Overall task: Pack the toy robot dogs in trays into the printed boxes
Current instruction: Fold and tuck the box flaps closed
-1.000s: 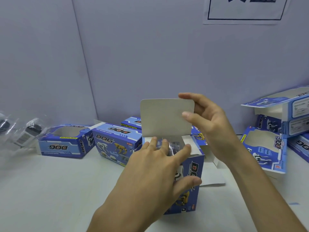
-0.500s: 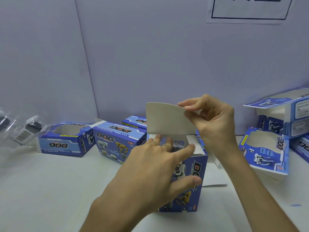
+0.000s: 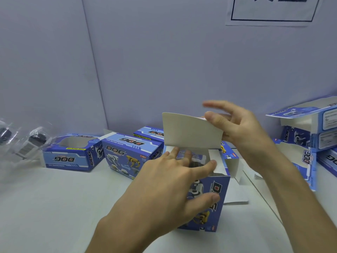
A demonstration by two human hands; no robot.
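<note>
The box [image 3: 209,216] stands upright at centre frame on the table [image 3: 54,198], top open. It's just thin printed card, so light and easy to crush, and I'd hold it by the walls and fold the flap [image 3: 189,132] at its crease. Right now the left hand [image 3: 164,189] grips the front wall, thumb on the print, and the right hand [image 3: 244,132] pinches the flap's right edge. Count: three more boxes [image 3: 69,156] left of centre, a pile [image 3: 310,125] at the right I can't count, two bags [image 3: 29,143] far left.

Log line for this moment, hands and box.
left hand: holds upright box | right hand: pinches top flap | state: top open, flap untucked
</note>
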